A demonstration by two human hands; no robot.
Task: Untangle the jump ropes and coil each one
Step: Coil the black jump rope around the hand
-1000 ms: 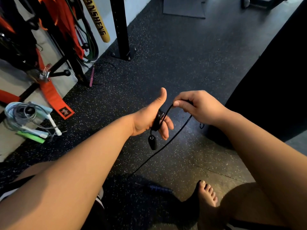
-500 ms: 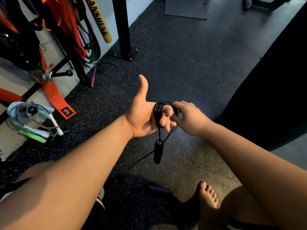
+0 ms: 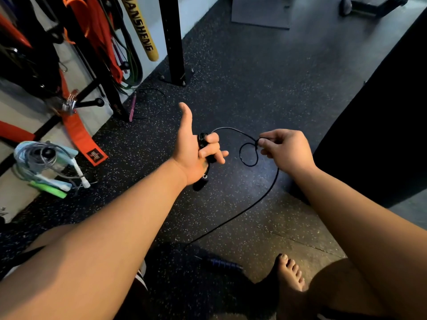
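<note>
Black rope maybe half coiled, plenty left to do

A few turns sit round the curled fingers of the left hand, thumb up, one handle dangling below. Right hand pinches the rope just beside, with a small loop hanging off the pinch. The rest trails down onto the floor. Pale bundle off left looks done, pink rope doesn't.

Rope coiled on left hand runs rightward to right hand, then down to floor
</note>
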